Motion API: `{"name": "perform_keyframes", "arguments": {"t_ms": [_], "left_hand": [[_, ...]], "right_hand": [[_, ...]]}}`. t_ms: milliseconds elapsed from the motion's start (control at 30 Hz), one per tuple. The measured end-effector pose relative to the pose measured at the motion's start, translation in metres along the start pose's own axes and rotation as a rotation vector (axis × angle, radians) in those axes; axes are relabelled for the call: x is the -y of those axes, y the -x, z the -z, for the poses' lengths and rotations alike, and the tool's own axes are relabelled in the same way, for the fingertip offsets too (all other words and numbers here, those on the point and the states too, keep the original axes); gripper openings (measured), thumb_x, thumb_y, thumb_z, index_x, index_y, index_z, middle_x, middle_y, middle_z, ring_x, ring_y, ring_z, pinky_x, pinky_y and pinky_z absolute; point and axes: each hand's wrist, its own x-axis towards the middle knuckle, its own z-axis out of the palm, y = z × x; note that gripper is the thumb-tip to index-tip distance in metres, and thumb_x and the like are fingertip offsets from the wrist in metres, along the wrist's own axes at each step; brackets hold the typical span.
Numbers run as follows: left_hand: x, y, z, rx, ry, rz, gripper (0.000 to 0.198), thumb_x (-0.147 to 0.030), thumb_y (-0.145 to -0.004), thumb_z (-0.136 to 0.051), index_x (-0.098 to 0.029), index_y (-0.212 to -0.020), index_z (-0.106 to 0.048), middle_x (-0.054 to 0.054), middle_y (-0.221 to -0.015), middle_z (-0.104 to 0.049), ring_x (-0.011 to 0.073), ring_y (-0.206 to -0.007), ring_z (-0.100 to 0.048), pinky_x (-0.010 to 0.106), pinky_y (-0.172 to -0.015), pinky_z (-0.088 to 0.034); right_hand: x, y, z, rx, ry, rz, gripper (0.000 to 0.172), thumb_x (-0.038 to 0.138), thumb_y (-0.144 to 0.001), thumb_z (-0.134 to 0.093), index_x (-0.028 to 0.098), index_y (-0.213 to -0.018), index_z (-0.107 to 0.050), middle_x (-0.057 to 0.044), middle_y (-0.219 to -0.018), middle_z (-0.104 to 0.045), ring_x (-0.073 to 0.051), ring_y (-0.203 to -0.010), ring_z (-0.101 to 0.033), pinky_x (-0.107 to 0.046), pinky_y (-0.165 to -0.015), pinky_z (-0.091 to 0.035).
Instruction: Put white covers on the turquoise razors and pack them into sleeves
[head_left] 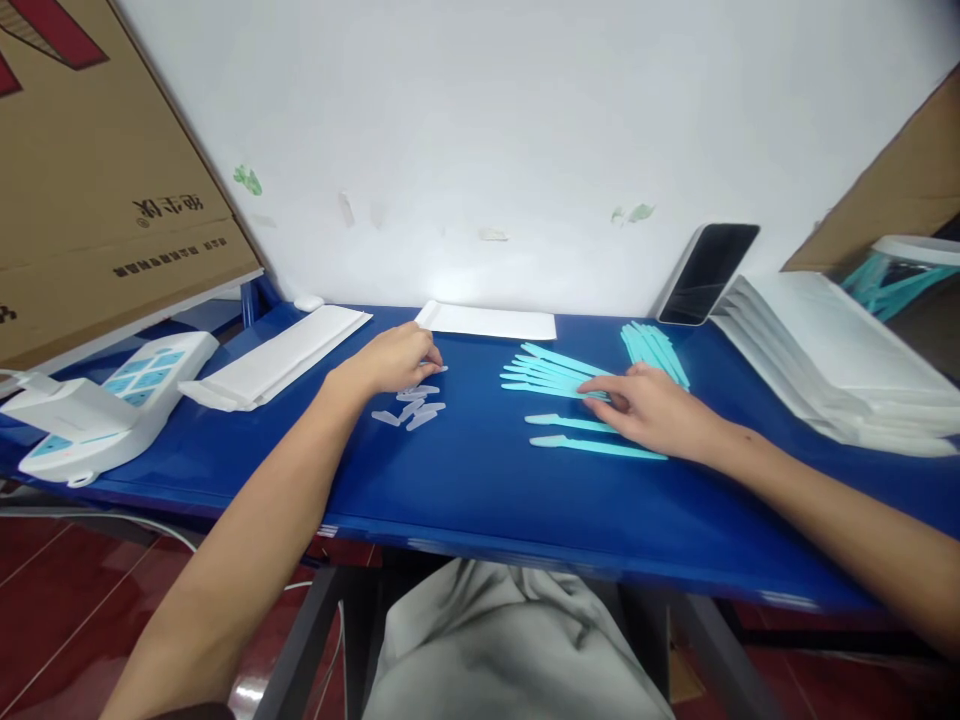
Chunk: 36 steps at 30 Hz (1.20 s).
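Note:
My left hand [405, 358] is closed in a pinch, with the tip of a small clear blade cap showing at its fingertips. Several loose clear blade caps [420, 408] lie on the table just below it. My right hand [645, 405] has its thumb and index finger closed at the handle end of a turquoise eyebrow razor in a fanned bunch of eyebrow razors [544, 372]. Nearer the front edge lie two separate eyebrow razors [600, 446], side by side, with whitish covers over their blade ends. Behind the right hand rests another turquoise bundle [651, 345].
On the blue table [465, 490] are a white power strip [161, 365] with a charger, white packets [285, 355] and a flat white packet [487, 321]. A phone [709, 275] leans against the wall. At right, stacked white packets [847, 350] stand beside a clear tub [907, 270] of turquoise pieces.

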Motion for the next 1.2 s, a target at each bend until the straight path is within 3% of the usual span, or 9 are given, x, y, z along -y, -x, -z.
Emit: {"name": "perform_keyframes", "arguments": {"t_ms": [167,367,467,567,700,833,933,1067,1200], "left_hand": [[-0.011,-0.004,-0.007,-0.008,0.032,-0.041,0.024,-0.023,-0.090,-0.058,-0.020,-0.100,-0.080,0.009,-0.101,-0.076,0.0240,-0.098,-0.068,0.034,-0.085,-0.051],[-0.026,-0.006,-0.009,-0.001,0.097,-0.049,0.022,-0.025,-0.094,-0.057,-0.018,-0.102,-0.076,0.009,-0.106,-0.074,0.0244,-0.101,-0.065,0.035,-0.088,-0.048],[-0.029,-0.006,-0.011,-0.004,0.075,-0.060,0.026,-0.024,-0.095,-0.054,-0.017,-0.112,-0.073,0.010,-0.110,-0.073,0.0250,-0.102,-0.065,0.035,-0.086,-0.048],[-0.030,-0.008,-0.016,-0.075,0.003,-0.094,0.032,-0.022,-0.098,-0.047,-0.014,-0.118,-0.071,0.014,-0.108,-0.069,0.0258,-0.099,-0.065,0.034,-0.081,-0.049],[-0.037,-0.011,-0.019,-0.269,0.071,-0.145,0.032,-0.025,-0.102,-0.042,-0.014,-0.114,-0.070,0.013,-0.103,-0.069,0.0231,-0.090,-0.064,0.033,-0.076,-0.049],[-0.047,-0.014,-0.022,-0.506,0.252,-0.171,0.017,-0.027,-0.099,-0.054,-0.017,-0.101,-0.069,0.006,-0.097,-0.074,0.0178,-0.084,-0.067,0.029,-0.076,-0.050],[-0.053,-0.015,-0.026,-0.608,0.209,-0.221,0.016,-0.027,-0.098,-0.058,-0.017,-0.098,-0.070,0.005,-0.094,-0.076,0.0171,-0.082,-0.069,0.028,-0.075,-0.050],[-0.057,-0.016,-0.029,-0.605,0.189,-0.237,0.015,-0.027,-0.097,-0.059,-0.017,-0.098,-0.071,0.005,-0.092,-0.078,0.0173,-0.082,-0.072,0.027,-0.075,-0.052],[-0.058,-0.016,-0.030,-0.523,0.181,-0.233,0.016,-0.026,-0.098,-0.057,-0.018,-0.102,-0.071,0.003,-0.091,-0.078,0.0170,-0.079,-0.073,0.027,-0.073,-0.052]], "right_hand": [[-0.004,0.001,-0.002,0.022,0.087,0.007,0.038,0.033,-0.101,-0.044,0.019,-0.117,-0.076,-0.003,-0.068,-0.076,-0.021,-0.059,-0.069,-0.030,-0.059,-0.045],[-0.001,0.000,0.001,0.054,0.070,-0.066,0.039,0.039,-0.101,-0.045,0.021,-0.114,-0.077,-0.005,-0.079,-0.078,-0.021,-0.066,-0.070,-0.030,-0.057,-0.045],[0.001,-0.001,0.002,0.096,0.063,-0.124,0.041,0.043,-0.101,-0.045,0.021,-0.114,-0.077,-0.004,-0.076,-0.076,-0.022,-0.069,-0.069,-0.031,-0.058,-0.045],[-0.001,-0.001,0.001,0.081,0.059,-0.107,0.039,0.041,-0.101,-0.045,0.021,-0.113,-0.076,-0.006,-0.089,-0.078,-0.024,-0.079,-0.071,-0.032,-0.063,-0.048],[-0.005,0.001,0.000,0.057,0.109,-0.036,0.039,0.037,-0.101,-0.041,0.020,-0.110,-0.076,-0.010,-0.101,-0.075,-0.024,-0.082,-0.070,-0.033,-0.064,-0.048],[-0.008,0.002,0.003,0.085,0.110,-0.044,0.035,0.035,-0.099,-0.043,0.020,-0.102,-0.075,-0.009,-0.099,-0.074,-0.024,-0.080,-0.068,-0.033,-0.066,-0.047],[-0.008,0.001,0.006,0.114,0.042,-0.097,0.031,0.035,-0.097,-0.046,0.021,-0.101,-0.073,-0.007,-0.088,-0.074,-0.022,-0.074,-0.066,-0.032,-0.063,-0.045],[-0.006,0.002,0.010,0.209,-0.068,-0.171,0.030,0.038,-0.097,-0.045,0.021,-0.103,-0.069,-0.002,-0.067,-0.066,-0.020,-0.057,-0.059,-0.031,-0.054,-0.038],[-0.003,0.002,0.009,0.198,-0.137,-0.174,0.034,0.046,-0.099,-0.044,0.020,-0.107,-0.065,-0.002,-0.067,-0.064,-0.021,-0.059,-0.060,-0.031,-0.054,-0.037]]}}
